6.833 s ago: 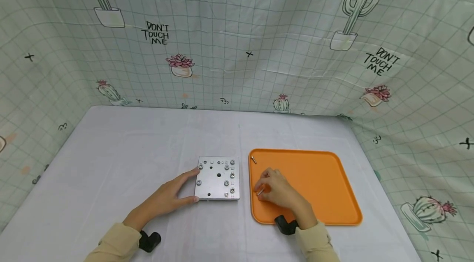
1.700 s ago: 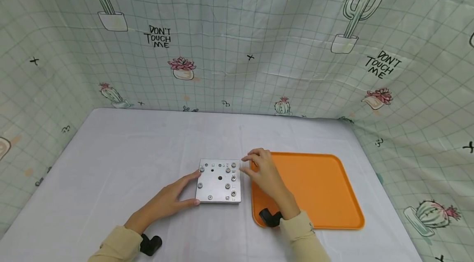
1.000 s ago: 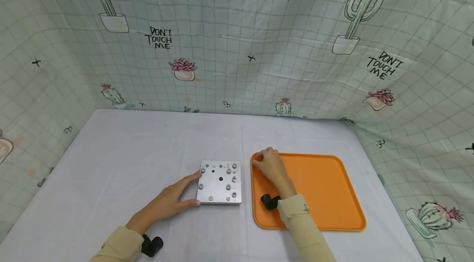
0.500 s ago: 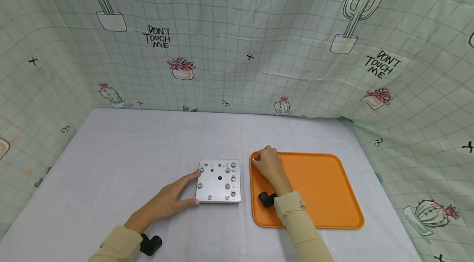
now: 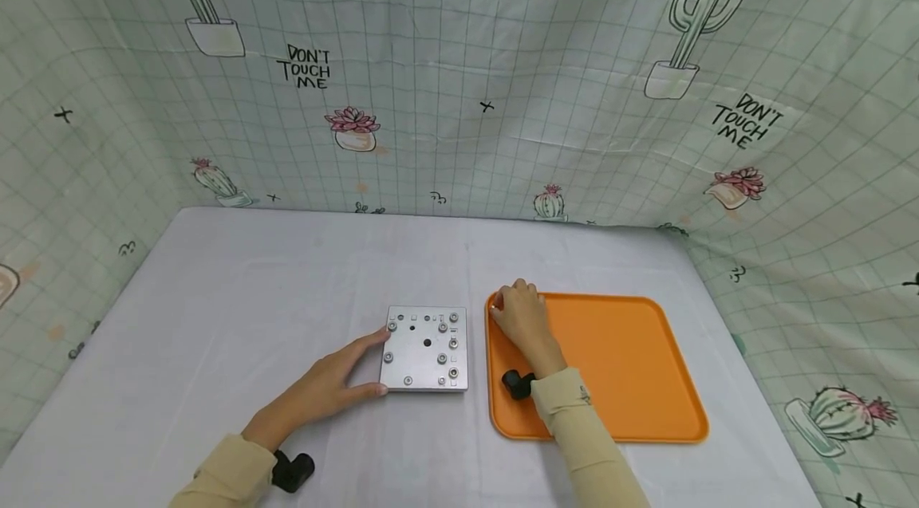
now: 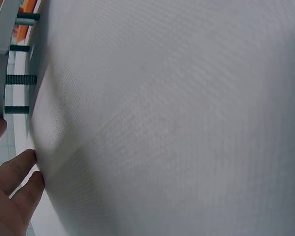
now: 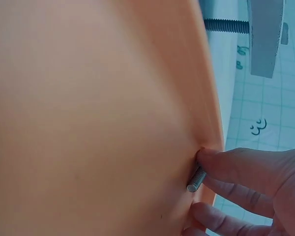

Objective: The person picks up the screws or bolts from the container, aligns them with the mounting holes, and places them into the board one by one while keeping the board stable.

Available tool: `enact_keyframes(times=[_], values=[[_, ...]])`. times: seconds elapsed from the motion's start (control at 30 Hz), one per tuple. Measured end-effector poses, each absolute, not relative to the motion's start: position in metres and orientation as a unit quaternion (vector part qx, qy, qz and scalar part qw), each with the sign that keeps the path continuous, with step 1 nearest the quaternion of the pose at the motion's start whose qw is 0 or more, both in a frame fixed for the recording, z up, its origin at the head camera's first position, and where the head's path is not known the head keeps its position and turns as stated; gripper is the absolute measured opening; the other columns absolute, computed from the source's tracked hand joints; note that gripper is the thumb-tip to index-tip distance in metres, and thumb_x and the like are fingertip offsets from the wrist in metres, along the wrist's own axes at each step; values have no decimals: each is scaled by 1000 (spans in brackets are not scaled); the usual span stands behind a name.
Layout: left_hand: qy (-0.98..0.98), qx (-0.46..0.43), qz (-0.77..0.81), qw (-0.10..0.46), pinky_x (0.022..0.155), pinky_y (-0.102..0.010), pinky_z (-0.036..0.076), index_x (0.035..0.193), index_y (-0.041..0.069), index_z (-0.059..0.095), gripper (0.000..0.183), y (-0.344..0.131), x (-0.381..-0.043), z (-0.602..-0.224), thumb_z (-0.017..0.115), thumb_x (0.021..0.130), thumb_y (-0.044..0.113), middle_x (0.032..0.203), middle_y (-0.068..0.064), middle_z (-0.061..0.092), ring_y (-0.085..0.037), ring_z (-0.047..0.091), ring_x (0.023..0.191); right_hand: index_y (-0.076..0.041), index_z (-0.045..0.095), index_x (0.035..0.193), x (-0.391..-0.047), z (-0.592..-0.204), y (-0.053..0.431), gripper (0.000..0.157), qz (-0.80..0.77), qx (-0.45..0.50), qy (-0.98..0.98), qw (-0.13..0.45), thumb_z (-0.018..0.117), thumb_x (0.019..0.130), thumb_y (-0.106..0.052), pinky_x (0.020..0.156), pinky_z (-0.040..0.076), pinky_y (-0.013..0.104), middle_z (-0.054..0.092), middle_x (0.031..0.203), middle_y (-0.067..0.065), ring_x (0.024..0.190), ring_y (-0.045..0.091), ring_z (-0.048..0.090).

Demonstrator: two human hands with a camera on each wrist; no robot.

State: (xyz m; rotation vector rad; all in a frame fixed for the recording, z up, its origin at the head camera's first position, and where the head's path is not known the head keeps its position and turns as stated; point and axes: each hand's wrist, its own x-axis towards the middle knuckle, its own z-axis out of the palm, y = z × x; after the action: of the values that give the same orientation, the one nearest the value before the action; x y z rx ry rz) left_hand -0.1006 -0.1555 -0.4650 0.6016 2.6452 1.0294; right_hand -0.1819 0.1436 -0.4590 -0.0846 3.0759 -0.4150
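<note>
A silver metal plate (image 5: pixel 415 362) with several socket-head screws and open holes in its face lies left of the tray. My left hand (image 5: pixel 326 388) holds the plate's left side between thumb and finger. In the left wrist view, threaded screw shanks (image 6: pixel 21 79) stick out beneath the plate, and two fingertips rest on the table. My right hand (image 5: pixel 526 323) is at the far left corner of the orange tray (image 5: pixel 610 364). There it pinches a small screw (image 7: pixel 196 179) between thumb and finger, against the tray's wall; the screw's head is hidden.
A white cloth (image 5: pixel 287 269) covers the table. Behind and beside it hangs a pale gridded curtain (image 5: pixel 431 61) with cactus drawings. A black wrist device (image 5: pixel 293 472) sits at each sleeve.
Since the oldest frame, a screw has appeared in the plate's near-left hole. My right hand moved from beside the plate to the tray corner's screw and stays there. The left hand keeps its hold.
</note>
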Motion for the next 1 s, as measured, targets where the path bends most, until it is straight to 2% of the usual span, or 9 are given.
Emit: enact_keyframes(times=[0.2,0.43,0.53,0.77,1.0], values=[[903,209,354,123,109,-49,32,143,22,34,74,-155,-101,-464,66,81,47,150,-1,35,-29,33,137,-6,66,84,-184,-459,145,15,-130,-35,991,24,68,85,-21,71,42,37,56,91,11,85,27,50],[904,205,353,125,110,-48,31,143,23,35,74,-156,-101,-464,66,81,48,150,1,34,-27,32,138,-8,55,70,-182,-453,149,18,-163,-29,986,35,65,82,-17,71,39,38,50,82,8,79,26,45],[905,203,353,124,110,-48,31,143,24,35,74,-156,-101,-463,66,81,50,150,1,34,-27,32,138,-8,55,70,-181,-448,151,15,-188,-27,981,31,64,80,-16,72,40,38,51,82,9,81,27,45],[904,205,355,124,110,-48,31,143,24,35,74,-155,-102,-462,66,80,49,150,1,34,-27,32,138,-9,59,75,-177,-435,150,11,-234,-38,971,26,64,80,-18,73,44,38,58,95,12,87,27,49],[904,211,353,121,109,-50,32,142,22,36,73,-155,-102,-463,65,81,50,150,-2,35,-30,33,137,-8,64,82,-172,-419,139,13,-323,-67,944,27,66,80,-21,84,44,41,58,106,12,101,29,48]])
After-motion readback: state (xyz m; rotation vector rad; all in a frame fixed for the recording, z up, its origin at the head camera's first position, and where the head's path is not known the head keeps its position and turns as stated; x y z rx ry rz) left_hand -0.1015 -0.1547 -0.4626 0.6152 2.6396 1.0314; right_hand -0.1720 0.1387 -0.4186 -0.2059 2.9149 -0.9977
